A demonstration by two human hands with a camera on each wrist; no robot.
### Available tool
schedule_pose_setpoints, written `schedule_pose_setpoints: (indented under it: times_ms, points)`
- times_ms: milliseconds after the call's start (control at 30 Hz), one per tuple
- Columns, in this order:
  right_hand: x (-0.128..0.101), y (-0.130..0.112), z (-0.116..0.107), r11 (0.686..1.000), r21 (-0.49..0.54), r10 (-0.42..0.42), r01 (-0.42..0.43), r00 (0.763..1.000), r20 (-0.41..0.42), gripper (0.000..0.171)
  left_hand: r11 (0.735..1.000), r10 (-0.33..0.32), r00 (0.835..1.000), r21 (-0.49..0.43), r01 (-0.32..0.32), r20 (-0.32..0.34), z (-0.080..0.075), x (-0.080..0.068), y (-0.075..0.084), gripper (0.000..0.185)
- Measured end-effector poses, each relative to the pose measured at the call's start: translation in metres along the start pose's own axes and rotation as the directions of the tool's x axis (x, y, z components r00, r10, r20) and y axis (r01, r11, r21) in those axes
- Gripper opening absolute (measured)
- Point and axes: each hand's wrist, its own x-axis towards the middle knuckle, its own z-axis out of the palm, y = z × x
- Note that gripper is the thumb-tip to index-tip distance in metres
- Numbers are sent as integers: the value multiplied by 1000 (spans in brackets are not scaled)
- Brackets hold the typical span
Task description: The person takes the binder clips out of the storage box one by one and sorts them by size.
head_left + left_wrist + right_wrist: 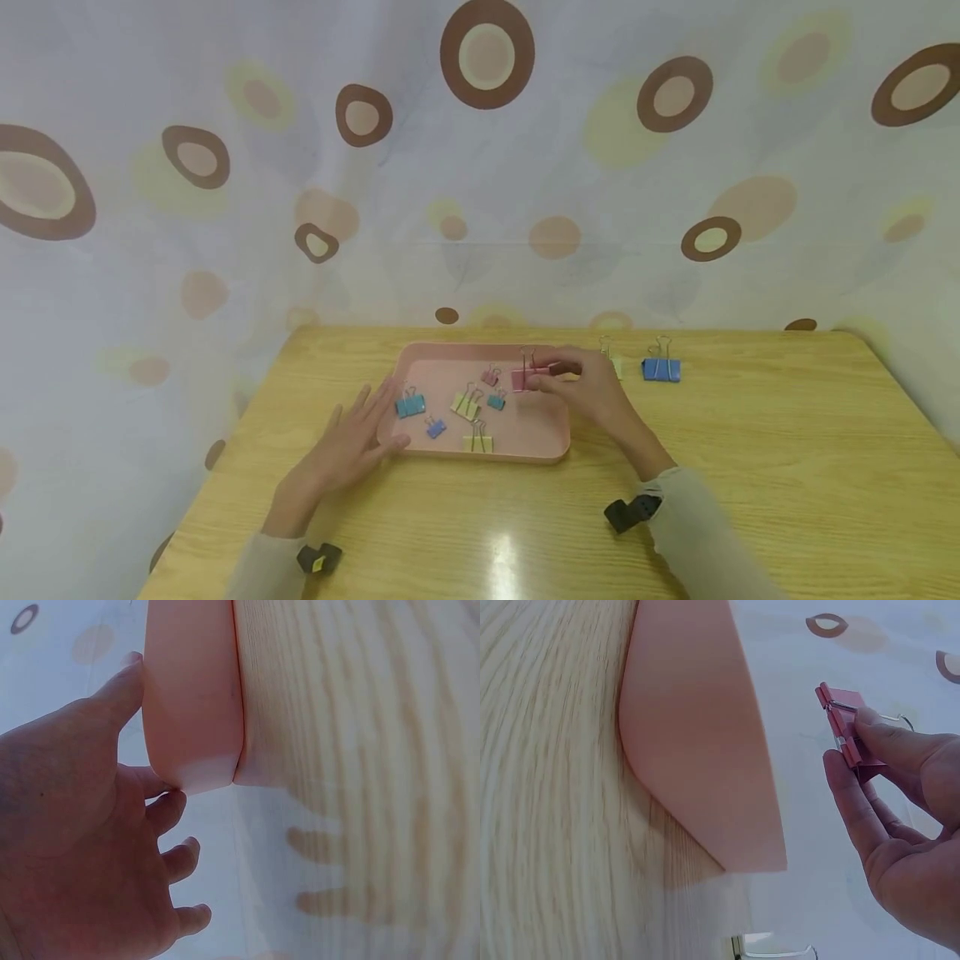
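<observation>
A pink tray [450, 360] sits on the wooden table [750, 467] and holds several small binder clips in blue, yellow and pink. My right hand [577, 383] pinches a large pink binder clip [525, 377] just above the tray's right side; in the right wrist view the pink clip [841, 724] is held between thumb and fingers beside the tray wall [697, 742]. My left hand [352, 437] lies flat with straight fingers against the tray's left edge, and its fingertips [174, 802] touch the tray corner [196, 712].
A large blue binder clip [661, 367] stands on the table right of the tray, with a pale clip [611, 358] partly hidden behind my right hand. A patterned curtain [480, 167] hangs close behind the table's far edge.
</observation>
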Motion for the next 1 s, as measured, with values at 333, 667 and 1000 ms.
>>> schedule_pose_setpoints:
  times_ms: [333, 667, 1000]
  points:
    - [-8, 10, -25, 996, -92, -23, 18, 998, -61, 26, 1000, 6, 1000, 8, -6, 2, 0, 1, 0, 84]
    - [-11, 24, -48, 994, -85, -77, 71, 994, -79, 24, 1000, 18, 1000, 2, -18, -23, 0, 1, 1, 83]
    - [-14, 32, -71, 989, -127, -93, 74, 984, -153, 24, 1000, 27, 999, -13, -28, -39, 0, -1, 0, 82]
